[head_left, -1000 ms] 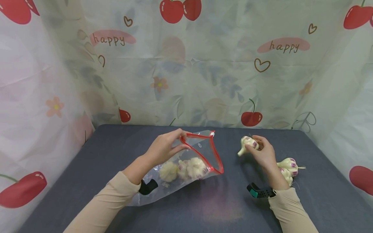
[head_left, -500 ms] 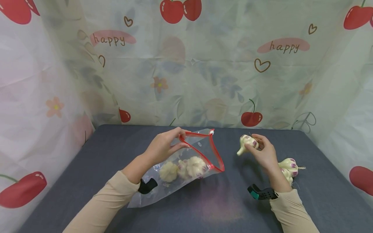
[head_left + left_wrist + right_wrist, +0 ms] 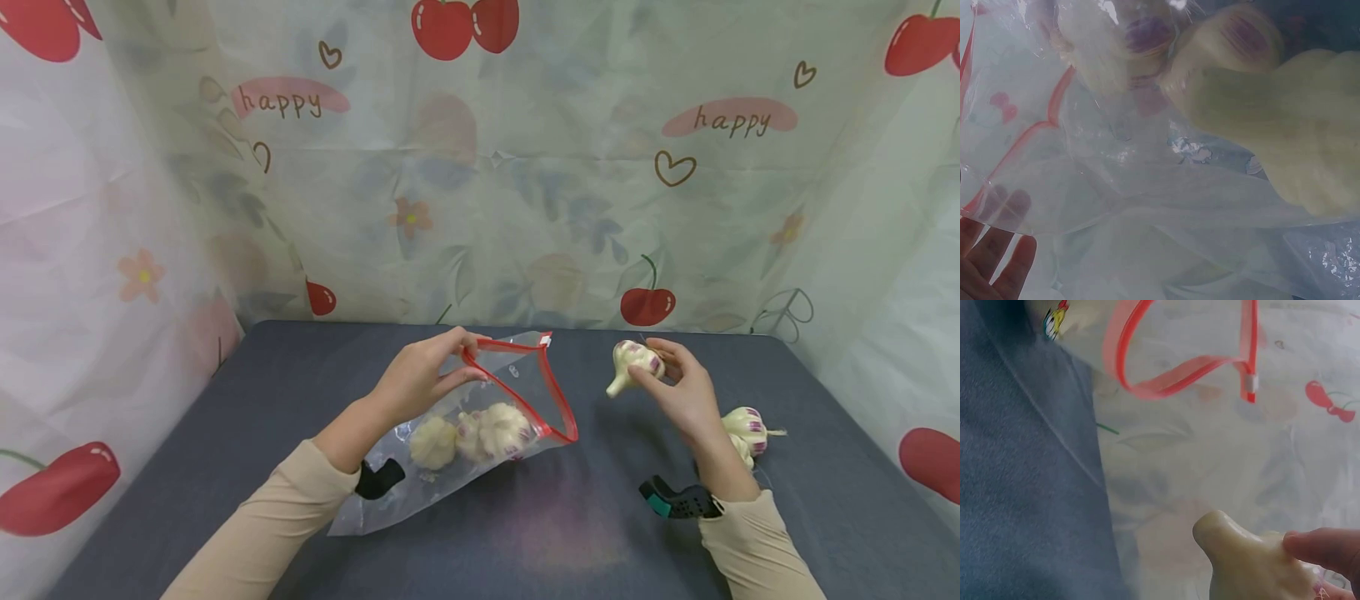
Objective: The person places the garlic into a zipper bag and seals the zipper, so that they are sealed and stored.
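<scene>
My left hand (image 3: 420, 375) pinches the red-edged rim of a clear zip bag (image 3: 457, 492) and holds its mouth apart, facing right. Several garlic bulbs (image 3: 504, 429) lie inside the bag; the left wrist view shows them close up through the plastic. To the right of the opening, my right hand (image 3: 681, 392) grips another garlic bulb (image 3: 626, 362) between thumb and fingers, raised over the table with its stem pointing left. In the right wrist view the thumb (image 3: 1322, 545) presses on this bulb's side. The bulb and the bag are apart.
More garlic bulbs (image 3: 747, 427) lie on the dark table (image 3: 585, 533) behind my right wrist, which partly hides them. A white slider (image 3: 546, 340) sits at the bag's far upper corner. A patterned curtain (image 3: 495, 208) closes off the back and sides.
My right hand has lifted slightly, carrying the garlic bulb a little up and left. The bag's opening has shifted slightly, while the left hand stays almost in place.
</scene>
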### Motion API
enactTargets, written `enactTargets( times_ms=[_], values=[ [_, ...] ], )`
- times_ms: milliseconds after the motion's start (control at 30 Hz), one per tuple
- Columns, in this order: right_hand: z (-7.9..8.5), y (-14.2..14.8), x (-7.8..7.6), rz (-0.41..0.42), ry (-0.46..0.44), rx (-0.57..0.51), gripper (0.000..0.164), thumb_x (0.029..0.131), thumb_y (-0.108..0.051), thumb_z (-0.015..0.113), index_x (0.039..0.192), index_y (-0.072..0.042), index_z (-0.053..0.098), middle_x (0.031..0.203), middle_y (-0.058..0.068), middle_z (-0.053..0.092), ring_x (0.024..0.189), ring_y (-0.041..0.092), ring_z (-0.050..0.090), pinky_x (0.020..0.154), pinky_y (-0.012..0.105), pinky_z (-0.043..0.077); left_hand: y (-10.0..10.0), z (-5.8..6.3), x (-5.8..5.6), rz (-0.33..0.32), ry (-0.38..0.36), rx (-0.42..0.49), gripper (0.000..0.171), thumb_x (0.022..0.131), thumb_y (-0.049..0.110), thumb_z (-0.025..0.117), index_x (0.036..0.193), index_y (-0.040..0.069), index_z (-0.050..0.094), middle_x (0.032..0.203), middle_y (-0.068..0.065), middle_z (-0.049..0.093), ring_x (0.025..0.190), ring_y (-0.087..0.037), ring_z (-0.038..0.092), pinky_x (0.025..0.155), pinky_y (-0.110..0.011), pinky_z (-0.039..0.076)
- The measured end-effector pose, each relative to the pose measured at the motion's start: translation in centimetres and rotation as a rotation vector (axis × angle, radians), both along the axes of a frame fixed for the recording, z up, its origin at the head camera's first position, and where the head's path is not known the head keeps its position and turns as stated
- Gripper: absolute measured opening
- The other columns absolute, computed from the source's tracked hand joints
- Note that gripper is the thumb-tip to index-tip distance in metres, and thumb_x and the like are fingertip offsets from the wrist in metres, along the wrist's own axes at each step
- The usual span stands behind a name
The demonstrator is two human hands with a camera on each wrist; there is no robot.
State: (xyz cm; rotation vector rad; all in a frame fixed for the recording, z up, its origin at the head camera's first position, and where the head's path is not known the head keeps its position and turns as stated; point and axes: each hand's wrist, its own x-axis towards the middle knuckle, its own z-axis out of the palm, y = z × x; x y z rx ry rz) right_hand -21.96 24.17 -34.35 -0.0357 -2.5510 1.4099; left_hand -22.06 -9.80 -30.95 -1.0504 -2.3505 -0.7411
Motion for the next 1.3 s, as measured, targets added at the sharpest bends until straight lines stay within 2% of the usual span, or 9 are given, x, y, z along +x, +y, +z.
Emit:
enactTargets(
  times_ms=[233,467,667,833,967,1133,1300],
  values=[
    [0.7,-0.6,0.5,0.028,0.047,-0.004,0.058,0.089,-0.031,0.064,0.137,-0.006,0.042,0.136,0.018,0.045,0.120,0.030,0.048,0.071,0.012,0.041,0.0,0.1,0.0,0.001,-0.003,-0.002,0.030,0.078,0.023,0.073,0.094,0.011,0.052,0.086,0.000,0.064,0.085,-0.018,0.068,0.057,-0.020,0.037],
    [1.4,-1.1,1.0,0.049,0.064,-0.001,0.056,0.089,-0.028,0.064,0.136,-0.005,0.043,0.136,0.017,0.045,0.119,0.030,0.048,0.071,0.010,0.041,0.0,0.1,0.1,0.006,-0.012,-0.004,0.030,0.078,0.023,0.073,0.094,0.011,0.052,0.086,0.001,0.064,0.086,-0.017,0.068,0.059,-0.020,0.039],
    [1.9,-1.6,1.5,0.064,0.089,0.014,0.055,0.089,-0.027,0.064,0.136,-0.007,0.044,0.136,0.013,0.046,0.108,0.010,0.049,0.072,0.011,0.043,0.1,0.1,0.1,0.010,-0.017,-0.008,0.029,0.078,0.024,0.073,0.094,0.011,0.052,0.087,0.001,0.065,0.088,-0.017,0.068,0.057,-0.019,0.037],
    [2.3,-2.1,1.9,0.111,0.112,-0.008,0.054,0.089,-0.024,0.064,0.136,-0.008,0.043,0.136,0.011,0.046,0.104,0.003,0.048,0.072,0.013,0.045,0.1,0.0,0.1,0.006,-0.012,-0.005,0.030,0.078,0.024,0.073,0.094,0.011,0.051,0.086,0.001,0.064,0.087,-0.017,0.068,0.057,-0.019,0.037],
    [2.5,-2.5,2.3,0.147,0.120,-0.022,0.054,0.089,-0.022,0.064,0.137,-0.010,0.043,0.135,0.010,0.046,0.103,0.002,0.048,0.072,0.015,0.047,0.1,-0.1,0.1,0.001,-0.013,-0.001,0.031,0.077,0.024,0.073,0.094,0.011,0.051,0.086,0.001,0.064,0.086,-0.017,0.068,0.057,-0.019,0.037],
    [2.6,-2.8,2.5,0.175,0.124,-0.032,0.054,0.089,-0.020,0.064,0.137,-0.009,0.042,0.135,0.011,0.045,0.109,0.013,0.049,0.074,0.013,0.047,0.2,-0.1,0.2,0.000,-0.015,0.000,0.031,0.077,0.025,0.074,0.094,0.011,0.052,0.086,0.000,0.064,0.087,-0.018,0.068,0.057,-0.019,0.036],
    [2.6,-3.0,2.5,0.190,0.157,-0.031,0.053,0.089,-0.019,0.065,0.135,-0.005,0.043,0.133,0.011,0.046,0.108,0.003,0.047,0.078,0.008,0.045,0.1,-0.1,0.1,-0.003,-0.009,-0.001,0.031,0.077,0.025,0.073,0.094,0.011,0.051,0.086,0.000,0.064,0.087,-0.018,0.068,0.057,-0.019,0.037]
  ],
)
